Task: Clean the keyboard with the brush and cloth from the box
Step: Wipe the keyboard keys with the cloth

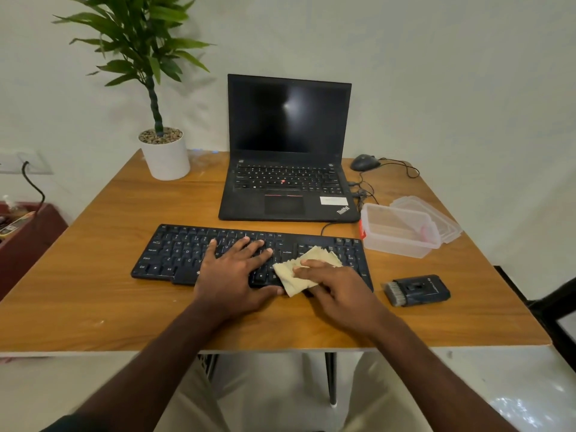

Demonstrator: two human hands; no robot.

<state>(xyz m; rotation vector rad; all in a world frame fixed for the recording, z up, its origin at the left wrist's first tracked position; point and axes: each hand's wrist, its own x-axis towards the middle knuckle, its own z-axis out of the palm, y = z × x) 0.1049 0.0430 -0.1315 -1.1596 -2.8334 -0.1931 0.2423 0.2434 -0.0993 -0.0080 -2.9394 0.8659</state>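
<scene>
A black keyboard [174, 254] lies across the middle of the wooden table. My left hand [233, 272] rests flat on its centre keys, fingers spread, holding nothing. My right hand [336, 288] presses a pale yellow cloth [318, 255] onto the keyboard's right part, fingers on top of the cloth. A dark brush [416, 289] with grey bristles lies on the table to the right of the keyboard, apart from both hands. The clear plastic box [399, 233] stands open behind the brush, and its lid [436, 213] leans beside it.
An open black laptop [288, 169] sits behind the keyboard, with cables and a mouse [364, 162] to its right. A potted plant in a white pot [165, 157] stands at the back left. The table's front edge [280, 347] runs just below my wrists.
</scene>
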